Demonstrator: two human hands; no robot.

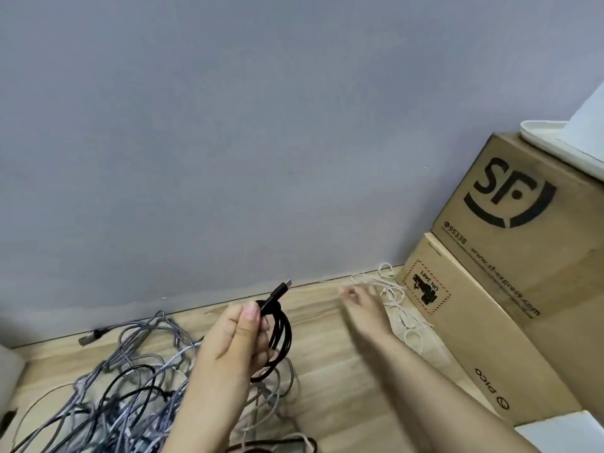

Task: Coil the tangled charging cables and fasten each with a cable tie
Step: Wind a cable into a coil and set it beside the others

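Observation:
My left hand (pixel 235 338) grips a coiled black cable (pixel 279 338) above the wooden table, its plug end (pixel 283 287) sticking up past my thumb. My right hand (pixel 362 305) reaches out to the right with fingers spread and blurred, holding nothing, just short of a heap of white cable ties (pixel 397 308) lying beside the lower box. A tangle of grey braided and black cables (pixel 130 387) spreads over the table at the lower left, partly hidden by my left forearm.
Two stacked cardboard boxes (pixel 510 256) stand at the right, with a white tray (pixel 549 138) on top. A grey wall (pixel 228 125) closes off the table's far edge. A white object (pixel 562 433) shows at the bottom right corner.

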